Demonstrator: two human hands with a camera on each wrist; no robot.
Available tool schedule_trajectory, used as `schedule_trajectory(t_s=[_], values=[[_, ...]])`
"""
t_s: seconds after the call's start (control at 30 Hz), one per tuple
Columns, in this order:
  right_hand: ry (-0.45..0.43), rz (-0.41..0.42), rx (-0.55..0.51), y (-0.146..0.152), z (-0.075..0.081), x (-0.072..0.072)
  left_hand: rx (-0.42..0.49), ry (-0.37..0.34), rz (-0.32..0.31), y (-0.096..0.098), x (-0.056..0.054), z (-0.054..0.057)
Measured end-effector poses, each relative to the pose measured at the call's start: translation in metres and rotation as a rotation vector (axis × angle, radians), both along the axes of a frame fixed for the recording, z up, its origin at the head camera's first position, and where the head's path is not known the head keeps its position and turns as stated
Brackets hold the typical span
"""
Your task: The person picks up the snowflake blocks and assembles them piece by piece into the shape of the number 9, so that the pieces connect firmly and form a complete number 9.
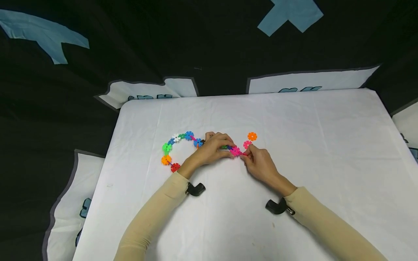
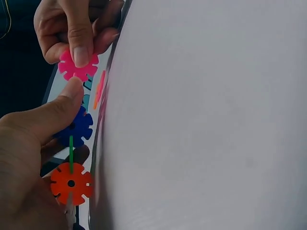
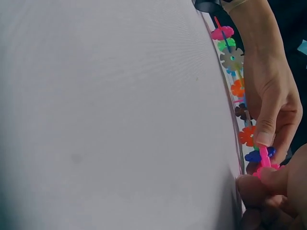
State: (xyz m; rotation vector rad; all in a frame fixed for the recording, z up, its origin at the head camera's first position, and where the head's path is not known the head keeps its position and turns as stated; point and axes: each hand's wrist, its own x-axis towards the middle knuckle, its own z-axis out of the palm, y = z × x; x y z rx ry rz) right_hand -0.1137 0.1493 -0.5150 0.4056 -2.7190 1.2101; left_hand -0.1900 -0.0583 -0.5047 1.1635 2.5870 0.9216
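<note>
A chain of notched, flower-shaped plastic discs in many colours curves over the table, with red, orange and green discs at its left part. My left hand pinches the chain's right end between thumb and fingers, near a blue disc and an edge-on pink disc. From the right, my right hand pinches another pink disc, which meets the pink one at the left thumb tip. An orange disc follows farther along the chain. The left hand hides part of the chain.
A loose pink disc and a loose orange disc lie just beyond the right hand. White cloth covers the table. A dark curtain with blue and white shapes hangs behind it.
</note>
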Motion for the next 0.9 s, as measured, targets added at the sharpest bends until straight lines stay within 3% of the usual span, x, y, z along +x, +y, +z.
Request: schedule_trajectory(t_s=[0.23,0.4,0.47,0.63,0.77,0.9], values=[[0.031,0.017,0.022,0.001,-0.001,-0.004,0.030,0.006,-0.015,0.003,0.001,0.001],[-0.114,0.159,0.033,0.012,0.005,-0.008,-0.046,-0.021,-0.014,0.002,0.001,0.005],[-0.162,0.179,0.047,0.022,0.010,-0.012,-0.081,-0.016,-0.008,0.000,0.000,0.007],[-0.105,0.112,0.210,0.042,0.013,-0.030,-0.157,-0.005,-0.013,-0.003,-0.001,0.009],[-0.108,0.163,0.359,0.046,0.012,-0.040,-0.207,-0.009,-0.031,-0.005,0.000,0.010],[-0.129,0.177,0.385,0.043,0.012,-0.040,-0.174,0.019,-0.043,-0.006,0.000,0.010]])
